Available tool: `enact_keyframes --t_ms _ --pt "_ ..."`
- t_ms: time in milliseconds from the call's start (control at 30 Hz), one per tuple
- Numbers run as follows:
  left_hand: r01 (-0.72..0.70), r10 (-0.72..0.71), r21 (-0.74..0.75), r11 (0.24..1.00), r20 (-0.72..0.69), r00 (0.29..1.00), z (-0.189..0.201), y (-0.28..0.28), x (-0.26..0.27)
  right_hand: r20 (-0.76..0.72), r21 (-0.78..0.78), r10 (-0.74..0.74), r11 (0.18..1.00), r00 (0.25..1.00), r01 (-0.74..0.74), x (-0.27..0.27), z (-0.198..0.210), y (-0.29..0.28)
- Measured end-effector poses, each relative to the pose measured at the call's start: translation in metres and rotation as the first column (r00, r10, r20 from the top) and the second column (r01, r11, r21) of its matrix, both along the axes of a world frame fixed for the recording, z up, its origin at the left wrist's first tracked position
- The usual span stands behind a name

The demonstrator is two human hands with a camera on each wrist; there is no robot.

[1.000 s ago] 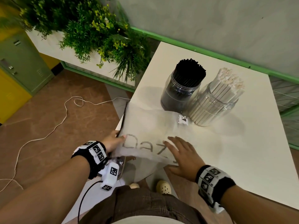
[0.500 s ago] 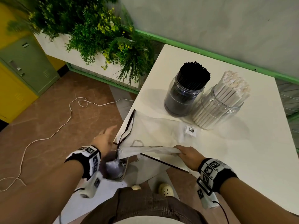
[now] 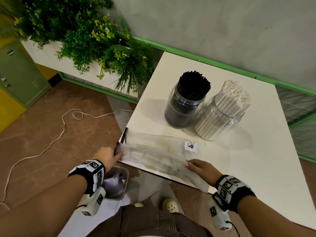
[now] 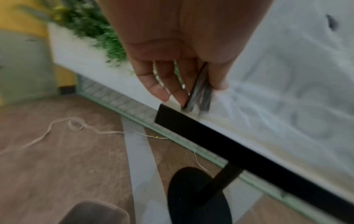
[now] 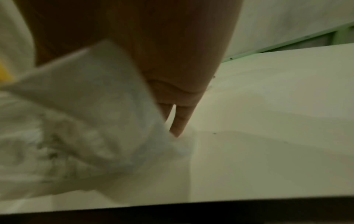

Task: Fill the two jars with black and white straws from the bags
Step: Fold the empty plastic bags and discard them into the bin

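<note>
At the far left of the head view a green locker stands against a yellow one, and a white cord loops across the brown floor. Leafy plants in a white planter fill the upper left, reaching to the table's left corner. Lower left of centre, a bin sits on the floor under the table edge, with crumpled clear plastic inside.

The left hand is at the table's near left corner, its fingers and thumb pinching the dark-edged end of the empty plastic bag. The bag is blurred, lies flat along the near edge of the white table, and partly overhangs it. A small white tag lies on the table just past the bag.

The right hand rests at the bag's right end, fingers fairly straight and close together; from the right wrist view a fingertip touches the tabletop beside the plastic. Whether it grips the bag, I cannot tell.

Toward the upper centre, the left jar is packed with black straws. Touching it on the right, the right jar holds white straws leaning right, rising above the rim.
</note>
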State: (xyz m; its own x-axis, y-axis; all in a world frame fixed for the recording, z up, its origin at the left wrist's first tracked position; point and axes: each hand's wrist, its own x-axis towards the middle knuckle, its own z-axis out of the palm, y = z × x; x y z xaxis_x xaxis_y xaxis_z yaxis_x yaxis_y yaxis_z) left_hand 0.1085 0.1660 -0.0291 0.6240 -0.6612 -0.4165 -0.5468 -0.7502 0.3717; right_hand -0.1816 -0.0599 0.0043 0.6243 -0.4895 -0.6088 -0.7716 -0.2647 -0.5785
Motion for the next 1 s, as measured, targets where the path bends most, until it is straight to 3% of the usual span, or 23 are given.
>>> enact_keyframes --t_ms 67,167,233,333,400,533,633,700,733,800,833,900,933,1000 --pt "-0.138 0.139 0.016 0.99 -0.032 0.99 -0.003 -0.005 0.004 0.093 0.157 -0.133 0.981 0.987 0.117 -0.013 0.002 -0.002" --pt "-0.223 0.224 0.013 0.975 -0.087 0.971 -0.009 -0.013 0.006 0.163 0.33 -0.175 0.937 0.971 0.114 -0.027 -0.001 0.002" --pt "-0.221 0.223 0.033 0.975 -0.081 0.971 -0.01 -0.018 0.004 0.166 0.245 -0.075 0.969 0.983 0.032 -0.034 -0.012 0.006" --pt "-0.233 0.238 0.066 0.97 -0.084 0.968 -0.01 -0.019 0.005 0.124 -0.013 0.039 0.999 0.992 -0.038 -0.039 -0.025 0.014" --pt "-0.237 0.242 0.056 0.97 -0.101 0.965 -0.008 -0.017 0.009 0.186 -0.101 -0.089 0.989 0.979 0.109 -0.039 -0.03 0.017" --pt "-0.165 0.169 0.052 0.985 -0.075 0.983 -0.007 -0.013 0.013 0.241 -0.114 -0.408 0.889 0.881 0.443 -0.031 -0.032 0.008" --pt "-0.134 0.136 0.073 0.988 -0.029 0.99 -0.005 -0.014 0.01 0.232 -0.252 -0.446 0.831 0.864 0.496 -0.025 -0.033 0.001" --pt "-0.167 0.169 0.084 0.982 -0.018 0.985 -0.004 -0.014 0.007 0.382 -0.302 -0.474 0.748 0.794 0.591 -0.021 -0.031 0.003" --pt "-0.197 0.199 0.085 0.977 -0.02 0.98 -0.005 -0.015 0.006 0.48 -0.38 -0.415 0.696 0.773 0.609 -0.02 -0.029 0.005" --pt "-0.262 0.263 0.063 0.963 -0.009 0.965 -0.003 -0.016 0.003 0.572 -0.597 -0.115 0.621 0.812 0.508 -0.013 -0.017 0.016" --pt "-0.299 0.299 0.036 0.954 0.004 0.954 -0.003 -0.016 0.002 0.533 -0.681 0.071 0.627 0.843 0.378 -0.008 -0.011 0.025" --pt "-0.343 0.345 -0.038 0.939 0.084 0.935 0.001 -0.016 -0.003 0.307 -0.775 0.375 0.632 0.875 0.001 0.004 -0.008 0.043" --pt "-0.316 0.326 -0.08 0.945 0.17 0.93 0.003 -0.017 -0.006 0.163 -0.758 0.455 0.626 0.875 -0.184 0.012 -0.01 0.049" --pt "-0.135 0.175 -0.134 0.982 0.354 0.919 0.008 -0.02 -0.012 -0.069 -0.614 0.444 0.687 0.893 -0.389 0.025 -0.018 0.051"
